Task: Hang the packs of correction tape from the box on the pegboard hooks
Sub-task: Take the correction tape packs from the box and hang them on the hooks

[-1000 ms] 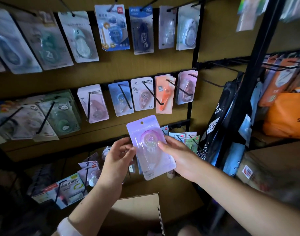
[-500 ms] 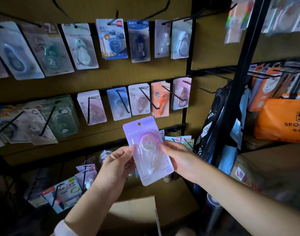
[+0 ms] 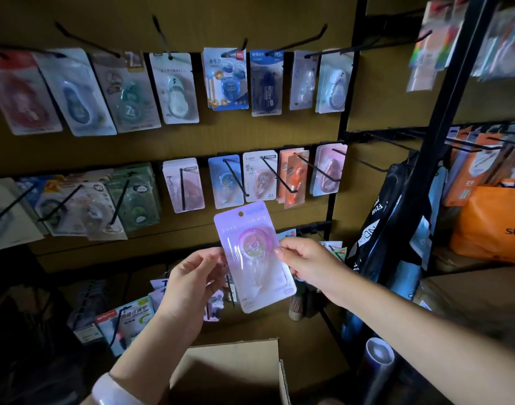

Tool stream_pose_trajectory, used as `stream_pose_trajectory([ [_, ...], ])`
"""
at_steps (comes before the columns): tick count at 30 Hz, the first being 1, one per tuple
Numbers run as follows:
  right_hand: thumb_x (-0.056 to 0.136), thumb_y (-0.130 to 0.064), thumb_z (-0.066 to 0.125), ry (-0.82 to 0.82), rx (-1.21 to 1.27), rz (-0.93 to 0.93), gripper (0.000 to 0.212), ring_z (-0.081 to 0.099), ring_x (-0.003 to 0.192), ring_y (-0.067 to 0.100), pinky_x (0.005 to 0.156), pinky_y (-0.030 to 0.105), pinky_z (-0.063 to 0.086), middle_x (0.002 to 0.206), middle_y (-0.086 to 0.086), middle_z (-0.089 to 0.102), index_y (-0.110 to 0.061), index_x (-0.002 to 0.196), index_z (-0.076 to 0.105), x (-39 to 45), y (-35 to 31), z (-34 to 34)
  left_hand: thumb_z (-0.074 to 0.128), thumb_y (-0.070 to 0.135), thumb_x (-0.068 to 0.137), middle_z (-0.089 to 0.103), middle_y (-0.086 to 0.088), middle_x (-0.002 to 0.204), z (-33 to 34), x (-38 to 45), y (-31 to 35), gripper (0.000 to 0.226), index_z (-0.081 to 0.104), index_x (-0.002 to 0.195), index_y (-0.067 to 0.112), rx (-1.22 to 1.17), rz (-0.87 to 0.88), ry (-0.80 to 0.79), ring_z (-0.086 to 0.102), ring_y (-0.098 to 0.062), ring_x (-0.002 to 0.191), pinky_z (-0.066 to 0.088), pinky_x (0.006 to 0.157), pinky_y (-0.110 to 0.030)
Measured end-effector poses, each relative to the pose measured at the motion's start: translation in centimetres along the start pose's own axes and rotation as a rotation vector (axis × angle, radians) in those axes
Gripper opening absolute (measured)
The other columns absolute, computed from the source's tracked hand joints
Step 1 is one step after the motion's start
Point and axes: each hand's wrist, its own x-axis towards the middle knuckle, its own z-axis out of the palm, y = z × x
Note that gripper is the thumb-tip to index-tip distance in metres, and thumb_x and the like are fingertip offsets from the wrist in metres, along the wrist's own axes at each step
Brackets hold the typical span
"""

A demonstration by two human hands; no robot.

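below the middle row: a pink pack [image 3: 255,255] of correction tape is held upright in front of the pegboard [image 3: 174,138], its hang hole at the top and on no hook.
step: to hang it well, line that hole up with a hook tip [image 3: 334,180] and slide it straight on.
left hand [image 3: 192,282]: fingers curl loosely at the pack's left edge.
right hand [image 3: 306,264]: thumb and fingers pinch the right edge.
box [image 3: 236,372]: open, below the hands.
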Motion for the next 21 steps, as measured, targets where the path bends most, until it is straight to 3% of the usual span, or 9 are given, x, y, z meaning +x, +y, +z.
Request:
stream_pose_trajectory([
  [3,0.096,-0.02,0.047,0.071,0.034,-0.026,0.029,0.029,0.062,0.013,0.062,0.027,0.026,0.064,-0.002,0.028,0.007,0.089,0.052,0.6,-0.2,0.4,0.05,0.01,0.093,0.066,-0.003,0.078,-1.7,0.2,0.2,0.015,0.062,0.084,0.014,-0.005,0.011,0.092,0.059,-0.013,0.067,0.049,0.058,-0.02],
  [7,0.096,-0.021,0.048,0.151,0.066,0.005,0.028,0.032,0.063,0.013,0.062,0.025,0.029,0.066,0.0,0.032,0.005,0.096,0.057,1.9,-0.6,1.2,0.053,0.009,0.091,0.065,-0.01,0.085,-3.7,0.3,0.1,0.011,0.062,0.087,0.015,-0.004,-0.006,0.142,0.063,-0.016,0.071,0.053,0.055,-0.02],
  [12,0.095,-0.021,0.048,0.271,0.095,0.052,0.031,0.028,0.071,0.019,0.071,0.03,0.023,0.074,0.008,0.029,0.007,0.083,0.05,3.2,0.5,1.9,0.054,0.01,0.09,0.065,-0.012,0.094,-5.3,0.5,0.0,0.009,0.063,0.089,0.013,-0.013,-0.008,0.14,0.062,-0.021,0.085,0.049,0.074,-0.029],
  [16,0.095,-0.021,0.047,0.358,0.105,0.072,0.034,0.027,0.072,0.018,0.071,0.028,0.02,0.075,0.008,0.03,0.011,0.086,0.05,4.2,1.0,2.1,0.056,0.01,0.089,0.065,-0.014,0.096,-6.1,0.8,-0.3,0.008,0.063,0.089,0.011,-0.002,-0.01,0.139,0.062,-0.024,0.09,0.051,0.081,-0.034],
  [18,0.095,-0.021,0.048,0.359,0.067,0.059,0.033,0.023,0.066,0.016,0.064,0.029,0.017,0.066,0.005,0.024,0.001,0.07,0.043,4.9,1.0,2.2,0.057,0.009,0.089,0.065,-0.014,0.097,-6.3,1.3,-0.6,0.007,0.063,0.09,0.012,0.053,0.0,0.133,0.062,-0.024,0.091,0.051,0.083,-0.035],
  [21,0.094,-0.022,0.049,0.373,-0.008,0.053,0.038,0.019,0.061,0.016,0.06,0.032,0.011,0.06,0.0,0.018,-0.013,0.062,0.03,6.6,0.8,2.4,0.057,0.008,0.089,0.066,-0.009,0.094,-6.3,2.6,-0.6,0.011,0.063,0.091,0.016,0.205,0.078,0.087,0.061,-0.02,0.084,0.051,0.076,-0.031],
])
